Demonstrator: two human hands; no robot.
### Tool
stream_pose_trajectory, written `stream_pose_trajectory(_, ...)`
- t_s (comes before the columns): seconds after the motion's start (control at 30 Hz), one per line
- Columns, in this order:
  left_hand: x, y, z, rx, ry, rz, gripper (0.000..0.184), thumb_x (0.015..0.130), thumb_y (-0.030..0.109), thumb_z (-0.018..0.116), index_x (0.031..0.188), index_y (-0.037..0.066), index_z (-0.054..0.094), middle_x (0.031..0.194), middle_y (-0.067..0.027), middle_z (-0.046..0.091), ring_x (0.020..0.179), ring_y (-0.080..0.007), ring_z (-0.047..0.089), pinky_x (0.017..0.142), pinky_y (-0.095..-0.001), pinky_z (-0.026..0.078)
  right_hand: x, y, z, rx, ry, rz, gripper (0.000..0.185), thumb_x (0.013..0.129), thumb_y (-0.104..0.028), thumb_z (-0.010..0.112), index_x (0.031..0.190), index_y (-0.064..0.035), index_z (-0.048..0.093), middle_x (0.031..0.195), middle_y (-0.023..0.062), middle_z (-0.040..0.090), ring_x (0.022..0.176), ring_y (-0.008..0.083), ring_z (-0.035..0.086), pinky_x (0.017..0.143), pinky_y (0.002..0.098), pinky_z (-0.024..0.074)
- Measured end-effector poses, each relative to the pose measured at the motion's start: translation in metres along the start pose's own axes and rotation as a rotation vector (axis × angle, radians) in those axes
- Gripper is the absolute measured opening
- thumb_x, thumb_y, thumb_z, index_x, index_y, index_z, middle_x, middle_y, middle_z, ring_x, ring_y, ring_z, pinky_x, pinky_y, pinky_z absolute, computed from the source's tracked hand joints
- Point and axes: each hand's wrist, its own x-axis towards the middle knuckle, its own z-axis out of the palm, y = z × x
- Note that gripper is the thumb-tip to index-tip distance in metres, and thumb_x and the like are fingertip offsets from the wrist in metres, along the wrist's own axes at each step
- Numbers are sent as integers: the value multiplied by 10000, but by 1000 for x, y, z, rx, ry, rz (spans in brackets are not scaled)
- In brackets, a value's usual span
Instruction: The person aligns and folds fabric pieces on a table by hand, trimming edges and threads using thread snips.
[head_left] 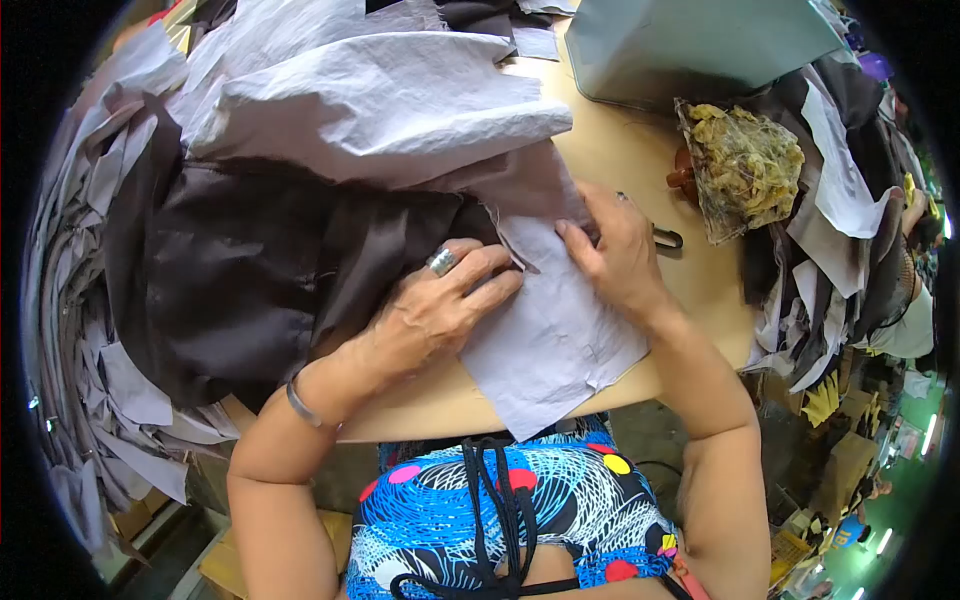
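A dark brown garment piece (240, 270) lies across the left of the table, joined or overlapped with a pale grey cloth panel (560, 330) that hangs slightly over the front edge. My left hand (435, 300), with a wide ring, is closed at the edge where dark and pale cloth meet. My right hand (622, 250) pinches the folded upper edge of the cloth between thumb and fingers. Just beyond that hand a black loop-shaped handle (667, 238) shows; the rest of it is hidden.
Crumpled pale cloth (380, 100) is heaped at the back. A metal box (690, 50) and a clear bag of yellowish material (750, 170) stand back right on the tan table (710, 310). Cloth stacks (90, 270) rise at the left; another person's arm (912, 215) shows far right.
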Motion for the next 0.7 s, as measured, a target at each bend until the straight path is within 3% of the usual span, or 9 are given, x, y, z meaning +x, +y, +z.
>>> stream_pose_trajectory(0.17, -5, -4, -8, -117, -79, -38, 449, 666, -26, 609, 1108, 53, 620, 1134, -105, 564, 1019, -292, 558, 865, -371, 488, -6, 0, 4, -57, 89, -157, 366, 724, -10, 644, 1082, -8, 568, 889, 166, 608, 763, 334, 569, 708, 393, 429)
stream_pose_trajectory(0.27, -7, -6, -9, -161, -93, -46, 470, 663, -29, 595, 1124, 59, 615, 1155, -114, 563, 1025, -308, 551, 872, -387, 487, -9, 0, 1, -102, 6, -116, 401, 734, -32, 640, 1120, -3, 537, 933, 163, 599, 859, 351, 569, 763, 431, 425)
stream_pose_trajectory(0.37, -9, -4, -8, -139, -85, -49, 490, 660, -29, 583, 1141, 58, 608, 1156, -118, 560, 1028, -316, 551, 873, -390, 487, -8, -3, 2, -61, 59, -131, 392, 723, -4, 647, 1106, 1, 563, 888, 163, 595, 775, 343, 565, 718, 403, 425)
stream_pose_trajectory(0.53, -6, -4, -11, -115, -131, -2, 452, 686, -7, 570, 1137, 18, 587, 1175, -140, 527, 1041, -317, 536, 872, -386, 483, -10, 0, 3, -55, 67, -147, 383, 738, -6, 641, 1114, -1, 564, 909, 168, 599, 804, 353, 565, 729, 417, 426)
stream_pose_trajectory(0.7, -8, -5, -7, -87, -97, 2, 467, 676, -8, 589, 1140, 46, 601, 1151, -123, 544, 1039, -312, 542, 882, -387, 476, -8, -5, 2, -99, 55, -131, 337, 746, -18, 629, 1073, -14, 547, 907, 159, 607, 838, 356, 573, 755, 435, 424)
